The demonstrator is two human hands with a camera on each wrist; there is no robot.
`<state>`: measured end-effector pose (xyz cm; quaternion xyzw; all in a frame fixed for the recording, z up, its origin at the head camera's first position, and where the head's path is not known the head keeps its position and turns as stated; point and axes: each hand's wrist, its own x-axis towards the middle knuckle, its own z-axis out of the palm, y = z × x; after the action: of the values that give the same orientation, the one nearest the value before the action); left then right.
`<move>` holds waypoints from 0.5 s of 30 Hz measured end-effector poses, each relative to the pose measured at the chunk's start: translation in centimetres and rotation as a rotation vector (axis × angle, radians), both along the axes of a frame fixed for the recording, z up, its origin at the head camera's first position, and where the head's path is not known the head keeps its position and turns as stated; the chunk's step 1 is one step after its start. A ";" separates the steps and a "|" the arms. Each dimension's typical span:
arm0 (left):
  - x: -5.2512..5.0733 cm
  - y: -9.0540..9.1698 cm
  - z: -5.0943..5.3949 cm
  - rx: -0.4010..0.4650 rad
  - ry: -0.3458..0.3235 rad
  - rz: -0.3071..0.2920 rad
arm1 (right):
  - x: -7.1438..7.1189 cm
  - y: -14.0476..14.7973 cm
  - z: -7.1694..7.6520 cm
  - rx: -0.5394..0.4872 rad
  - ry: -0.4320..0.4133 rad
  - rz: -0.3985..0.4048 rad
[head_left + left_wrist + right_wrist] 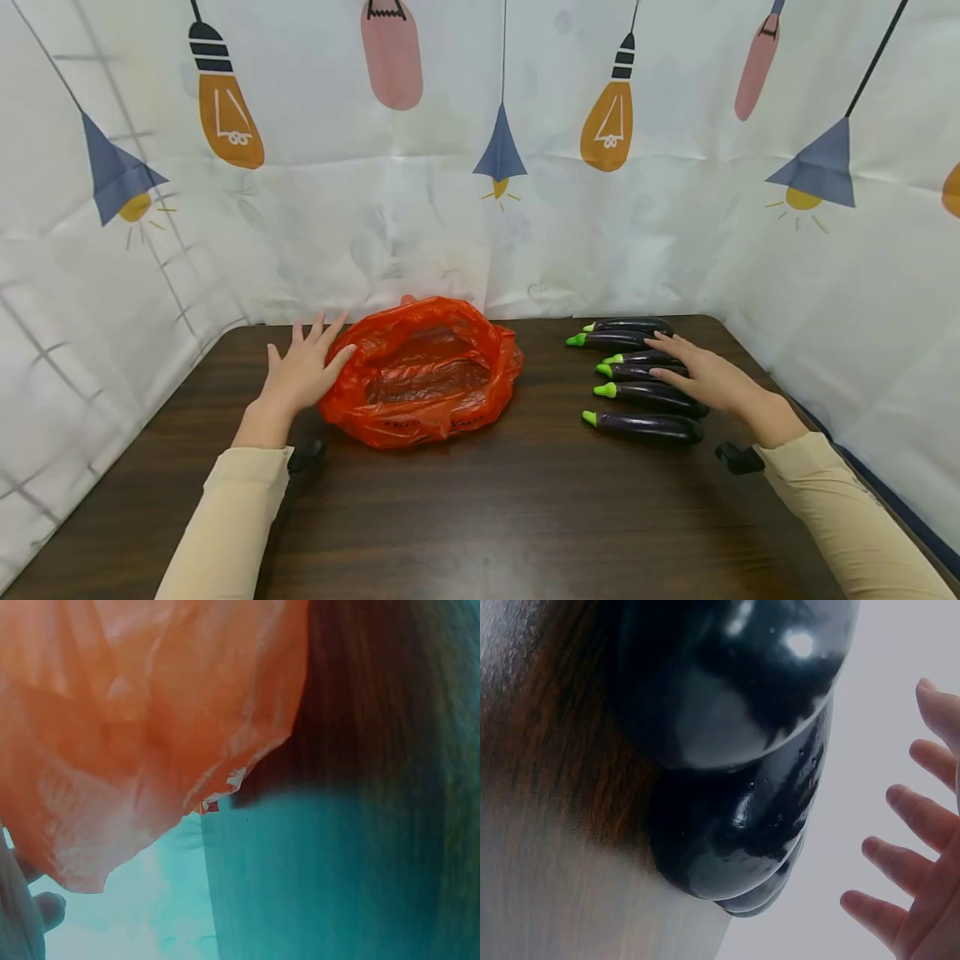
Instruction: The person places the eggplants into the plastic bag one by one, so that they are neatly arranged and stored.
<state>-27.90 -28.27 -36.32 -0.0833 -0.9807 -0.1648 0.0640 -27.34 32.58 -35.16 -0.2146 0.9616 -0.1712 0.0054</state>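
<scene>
An open red plastic bag stands left of the table's middle, its mouth wide and its inside visible. Beside its left edge is my left hand, fingers spread and straight; whether it touches the bag I cannot tell. The bag fills much of the left wrist view. Several dark eggplants with green stems lie in a column on the right. My right hand hovers over their right ends, fingers extended, holding nothing. In the right wrist view its spread fingers are apart from the eggplants.
The dark wooden table reaches back to a white curtain printed with lamps and bulbs. Curtain also hangs along both sides. A black strap piece shows at the right wrist, another at the left.
</scene>
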 end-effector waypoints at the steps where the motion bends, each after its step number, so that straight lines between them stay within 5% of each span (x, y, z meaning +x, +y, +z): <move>1: 0.0 0.1 -0.1 0.000 0.001 0.000 | 0.0 0.0 0.0 0.000 0.002 0.003; 15: -0.1 0.2 -0.4 0.019 0.002 -0.019 | 0.2 0.0 -0.5 0.000 0.058 0.045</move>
<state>-28.01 -28.07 -36.71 -0.0923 -0.9782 -0.1747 0.0640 -27.13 32.60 -35.68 -0.2408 0.9564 -0.1645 -0.0185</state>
